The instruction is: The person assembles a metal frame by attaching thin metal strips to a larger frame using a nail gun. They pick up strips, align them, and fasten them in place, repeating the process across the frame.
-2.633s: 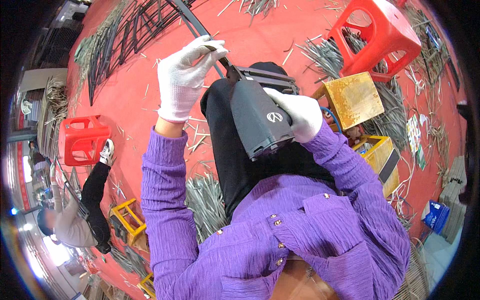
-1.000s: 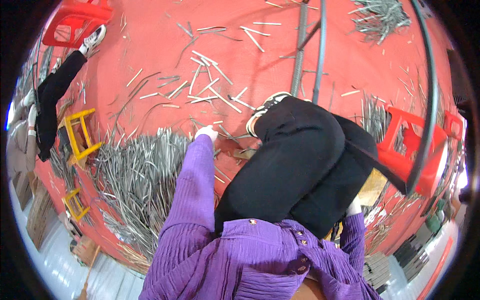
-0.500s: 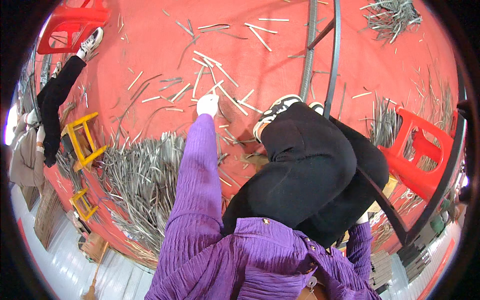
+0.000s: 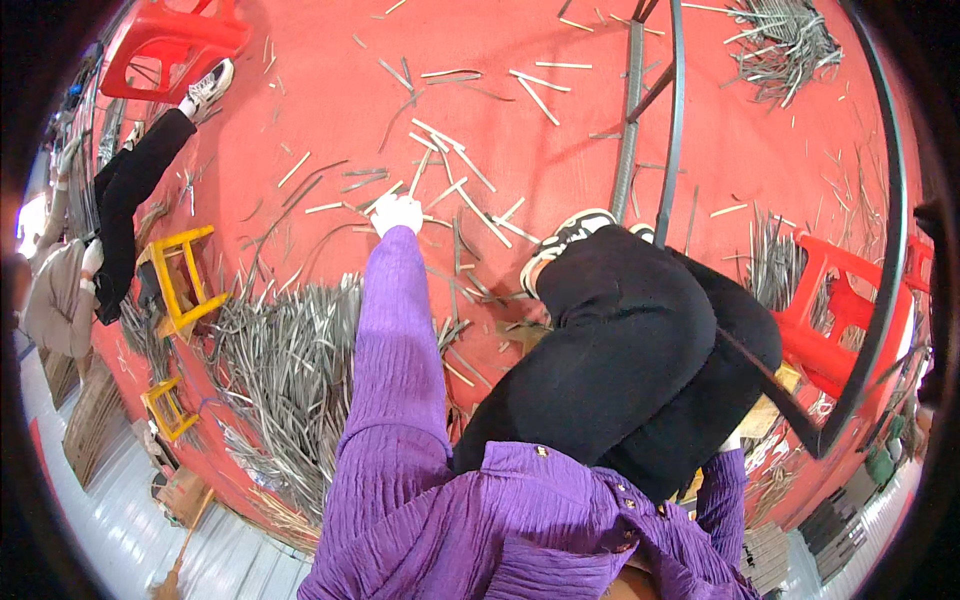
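Observation:
My left hand (image 4: 397,214), in a white glove, reaches down to the red floor among loose pale and grey flat strips (image 4: 483,218). Its fingers look bunched together beside a short pale strip; whether anything is pinched in them is hidden. My left arm, in a purple sleeve, stretches forward past a big heap of grey strips (image 4: 285,370). Only a sliver of white at the wrist of my right hand (image 4: 734,441) shows, low beside my black trouser leg, and its fingers are out of sight.
A dark metal frame (image 4: 672,120) stands in front of and right of my legs. Red plastic stools (image 4: 825,300) are at right and far left, yellow stools (image 4: 190,280) at left. Another person's black-trousered leg (image 4: 130,195) extends at left. More strips (image 4: 785,50) lie far right.
My left hand has moved left across the scattered strips, and its fingers have come to a short pale strip. The view has shifted slightly. My right hand stays mostly hidden.

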Tool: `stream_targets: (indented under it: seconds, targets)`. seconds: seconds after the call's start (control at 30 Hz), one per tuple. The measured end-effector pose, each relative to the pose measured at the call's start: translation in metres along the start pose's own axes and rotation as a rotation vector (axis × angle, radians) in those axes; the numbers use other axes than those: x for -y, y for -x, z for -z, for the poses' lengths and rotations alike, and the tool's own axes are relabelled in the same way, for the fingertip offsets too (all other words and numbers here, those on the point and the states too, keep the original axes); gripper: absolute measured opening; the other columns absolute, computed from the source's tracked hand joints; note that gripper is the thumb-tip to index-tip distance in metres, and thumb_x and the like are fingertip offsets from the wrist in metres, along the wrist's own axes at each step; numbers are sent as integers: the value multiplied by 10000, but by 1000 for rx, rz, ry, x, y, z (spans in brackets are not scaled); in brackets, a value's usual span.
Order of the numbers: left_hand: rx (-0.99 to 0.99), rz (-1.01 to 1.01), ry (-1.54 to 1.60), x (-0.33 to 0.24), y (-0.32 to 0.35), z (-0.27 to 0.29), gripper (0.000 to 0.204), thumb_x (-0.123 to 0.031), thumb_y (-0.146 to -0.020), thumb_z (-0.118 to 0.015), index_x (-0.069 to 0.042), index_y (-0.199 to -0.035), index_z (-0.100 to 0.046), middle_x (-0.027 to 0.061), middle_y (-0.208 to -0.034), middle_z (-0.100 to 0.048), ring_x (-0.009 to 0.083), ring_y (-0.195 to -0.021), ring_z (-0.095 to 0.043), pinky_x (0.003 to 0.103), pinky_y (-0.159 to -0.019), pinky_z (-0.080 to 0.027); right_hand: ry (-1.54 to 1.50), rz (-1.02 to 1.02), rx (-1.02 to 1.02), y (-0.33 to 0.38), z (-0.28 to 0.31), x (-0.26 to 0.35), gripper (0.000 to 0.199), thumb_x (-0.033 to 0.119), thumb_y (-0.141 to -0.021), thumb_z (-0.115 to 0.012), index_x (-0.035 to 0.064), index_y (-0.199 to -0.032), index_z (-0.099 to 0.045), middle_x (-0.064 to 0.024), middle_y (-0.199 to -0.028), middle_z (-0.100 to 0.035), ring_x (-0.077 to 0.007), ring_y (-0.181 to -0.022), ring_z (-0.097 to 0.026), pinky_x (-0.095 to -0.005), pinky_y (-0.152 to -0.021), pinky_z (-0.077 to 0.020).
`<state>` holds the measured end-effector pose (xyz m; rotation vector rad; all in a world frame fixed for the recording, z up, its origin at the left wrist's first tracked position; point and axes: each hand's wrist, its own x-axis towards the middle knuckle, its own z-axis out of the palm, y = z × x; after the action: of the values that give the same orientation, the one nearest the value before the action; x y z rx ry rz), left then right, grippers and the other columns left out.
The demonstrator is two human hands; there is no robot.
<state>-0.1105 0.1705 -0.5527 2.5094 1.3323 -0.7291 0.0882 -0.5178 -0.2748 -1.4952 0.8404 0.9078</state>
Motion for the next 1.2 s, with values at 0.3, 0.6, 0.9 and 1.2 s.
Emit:
stream_targets:
  seconds: [0.3, 0.6, 0.9, 1.2]
  targets:
    - [-286, -237, 495, -123, -25, 30, 208, -270, -877, -546, -128, -979, -659, 163, -913, -668, 340, -880, -642, 469, -763, -503, 189, -86, -76, 4, -15, 3, 411, 231, -965, -457, 11, -1310, -492, -77, -1226, -582, -213, -1071, -551, -331, -938, -443]
    - [-498, -299, 30, -231, -97, 71, 277, -228, -865, -500, -135, -1037, -697, 65, -1325, -530, 250, -1249, -428, 492, -1030, -311, 274, -147, -112, 3, -27, 18, 403, 196, -920, -493, 5, -1273, -517, -75, -1178, -600, -197, -1033, -561, -317, -914, -445]
    - [-70, -305, 180, -232, -96, 90, 288, -174, -856, -559, -119, -1110, -683, 61, -1188, -611, 241, -1109, -579, 490, -996, -384, 293, -124, -80, -3, -38, 19, 396, 161, -875, -529, -1, -1236, -542, -74, -1130, -618, -181, -994, -570, -304, -889, -448]
    - [440, -134, 2340, -170, 87, 163, 381, -151, -936, -588, -122, -1308, -509, 14, -948, -608, 100, -708, -562, 259, -592, -473, 269, 107, 87, 10, -77, 12, 393, 127, -830, -564, -7, -1199, -567, -73, -1082, -636, -165, -956, -580, -291, -865, -450]
